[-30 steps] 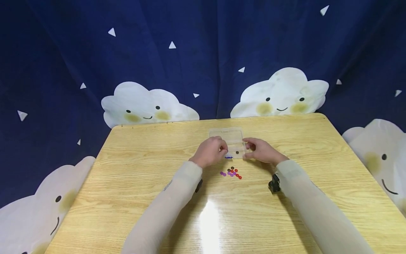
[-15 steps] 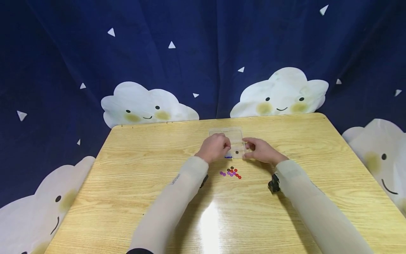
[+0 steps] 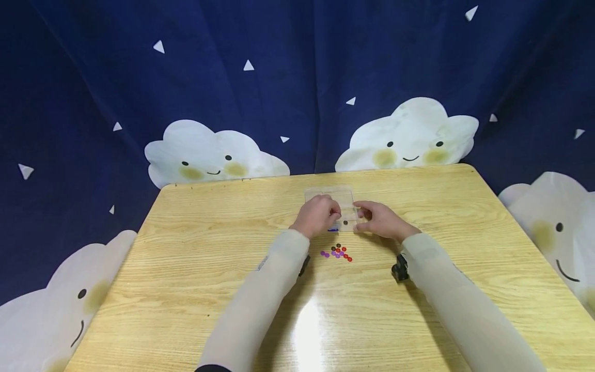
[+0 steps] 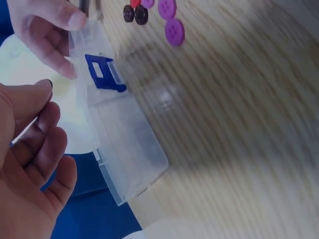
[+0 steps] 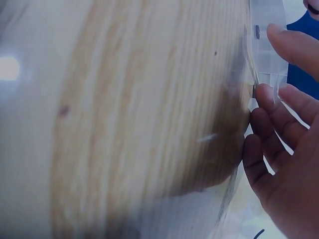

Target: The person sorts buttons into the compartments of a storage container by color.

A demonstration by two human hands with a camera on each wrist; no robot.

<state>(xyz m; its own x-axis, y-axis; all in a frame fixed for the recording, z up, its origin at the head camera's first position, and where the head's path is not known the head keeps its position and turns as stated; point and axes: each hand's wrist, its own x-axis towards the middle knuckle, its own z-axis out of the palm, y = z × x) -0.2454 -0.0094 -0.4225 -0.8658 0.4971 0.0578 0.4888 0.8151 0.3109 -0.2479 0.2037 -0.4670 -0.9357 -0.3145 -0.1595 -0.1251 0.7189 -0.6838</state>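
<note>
A clear plastic box (image 3: pixel 343 197) with a blue latch (image 4: pixel 103 73) stands on the table, its lid raised at the back. Over the box, my left hand (image 3: pixel 317 217) pinches a small dark button (image 4: pixel 49 83) between thumb and finger; most of that button is covered. My right hand (image 3: pixel 382 221) holds the box by its right end, thumb on the near side and fingers behind. Inside the box's right part lies one dark button (image 3: pixel 345 222). Nearer the person are loose purple buttons (image 4: pixel 175 32), dark buttons (image 4: pixel 141 15) and red buttons (image 3: pixel 346 256).
The wooden table (image 3: pixel 209 258) reaches back to a dark blue curtain (image 3: pixel 279 62) with cloud shapes. A bright light reflection lies on the tabletop between the forearms. A black wrist device (image 3: pixel 399 268) hangs below the right sleeve.
My left hand has shifted a little to the right over the box, still pinching the dark button. The right hand stays at the box's end, and the loose buttons lie as before.
</note>
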